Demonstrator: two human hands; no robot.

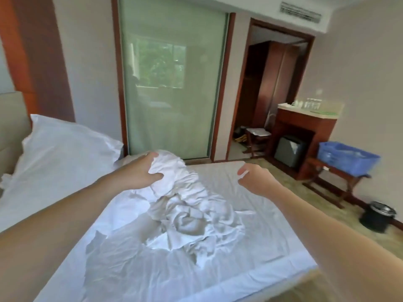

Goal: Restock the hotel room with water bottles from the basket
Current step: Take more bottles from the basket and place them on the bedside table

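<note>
Beneath both outstretched hands lies the bed (152, 269), its white cover wrinkled from the near edge to the far one. Straight beyond the hands, a tall frosted glass panel (172, 83) in a wooden frame fills the far wall. Left of the left hand (139, 171), a large white pillow (61, 153) leans at the head of the bed. Between the two forearms, a crumpled white sheet (189, 210) is heaped in the middle of the bed, and the left hand grips its far end, fingers curled over the top and thumb pressed in below. Well beyond the right hand (255, 179) and to its right, a wooden cabinet (305, 127) stands against the wall. Nearer and further right, the blue basket (346, 158) sits on a wooden stand (340, 182), well apart from both hands; what it holds is pale and too blurred to tell. A black bin (377, 216) stands on the floor beside the stand. Small clear items (305, 103) line the cabinet top, too blurred to name. The right hand hovers over the bed's far right part, thumb and forefinger pinching a thin white strip (243, 173) of cloth.
</note>
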